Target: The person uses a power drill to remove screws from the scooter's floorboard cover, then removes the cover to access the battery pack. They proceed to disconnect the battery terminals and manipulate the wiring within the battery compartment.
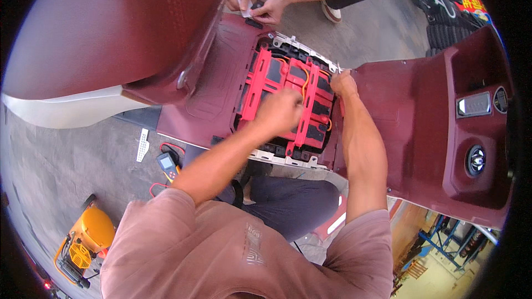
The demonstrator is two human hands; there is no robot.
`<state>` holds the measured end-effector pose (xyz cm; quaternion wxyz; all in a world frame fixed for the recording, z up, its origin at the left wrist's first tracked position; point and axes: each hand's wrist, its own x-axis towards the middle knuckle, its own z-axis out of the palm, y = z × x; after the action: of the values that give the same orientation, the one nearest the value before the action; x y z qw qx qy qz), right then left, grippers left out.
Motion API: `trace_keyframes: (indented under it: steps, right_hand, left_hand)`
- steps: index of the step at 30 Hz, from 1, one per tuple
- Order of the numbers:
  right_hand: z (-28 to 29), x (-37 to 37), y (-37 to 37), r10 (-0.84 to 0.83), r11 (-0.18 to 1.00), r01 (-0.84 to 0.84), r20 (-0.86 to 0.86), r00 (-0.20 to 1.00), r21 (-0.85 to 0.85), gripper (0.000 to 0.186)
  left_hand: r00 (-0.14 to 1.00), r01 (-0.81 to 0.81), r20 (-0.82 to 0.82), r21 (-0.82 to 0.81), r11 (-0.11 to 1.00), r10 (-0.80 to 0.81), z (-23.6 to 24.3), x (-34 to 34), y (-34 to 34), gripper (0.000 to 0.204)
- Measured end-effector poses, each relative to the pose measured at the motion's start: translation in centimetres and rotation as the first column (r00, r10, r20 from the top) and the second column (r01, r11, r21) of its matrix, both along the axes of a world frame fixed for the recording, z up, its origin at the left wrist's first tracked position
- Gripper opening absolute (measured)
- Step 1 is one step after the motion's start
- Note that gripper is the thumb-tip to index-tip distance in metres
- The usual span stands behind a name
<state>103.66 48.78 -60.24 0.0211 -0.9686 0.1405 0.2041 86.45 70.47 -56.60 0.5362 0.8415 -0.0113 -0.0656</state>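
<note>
A maroon scooter's floorboard (210,97) lies opened up, with black and red batteries (272,71) in its well. Red slotted metal straps (256,86) run across them, with orange wires (305,84) between. Over the middle of the batteries is my left hand (281,112), curled like a fist and slightly blurred; what its fingers hold is hidden. My right hand (343,84) is closed at the well's far right corner, beside a white metal bracket (310,50). A small, thin metallic tip shows by its fingers, too little to name.
Across the scooter, another person's hands (266,10) hold a small whitish piece. The large maroon seat (116,27) rises at left. A handheld meter (168,164) with red leads and a white perforated strip (143,145) lie on the floor, near a yellow machine (91,230).
</note>
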Motion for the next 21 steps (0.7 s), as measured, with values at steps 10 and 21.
trace_keyframes:
  steps: [10, 21]
  right_hand:
    - [5.3, -4.3, 3.9, 0.637, 0.754, -0.633, 0.044, 0.77, 0.177, 0.045]
    - [7.0, -3.6, 6.0, 0.726, 0.669, -0.736, -0.119, 0.677, -0.101, 0.039]
  left_hand:
    - [0.958, 0.069, 0.245, 0.3, 0.952, -0.147, -5.4, 12.4, 2.4, 0.027]
    - [0.951, 0.224, 0.096, 0.445, 0.867, -0.295, -9.3, 14.1, 1.0, 0.033]
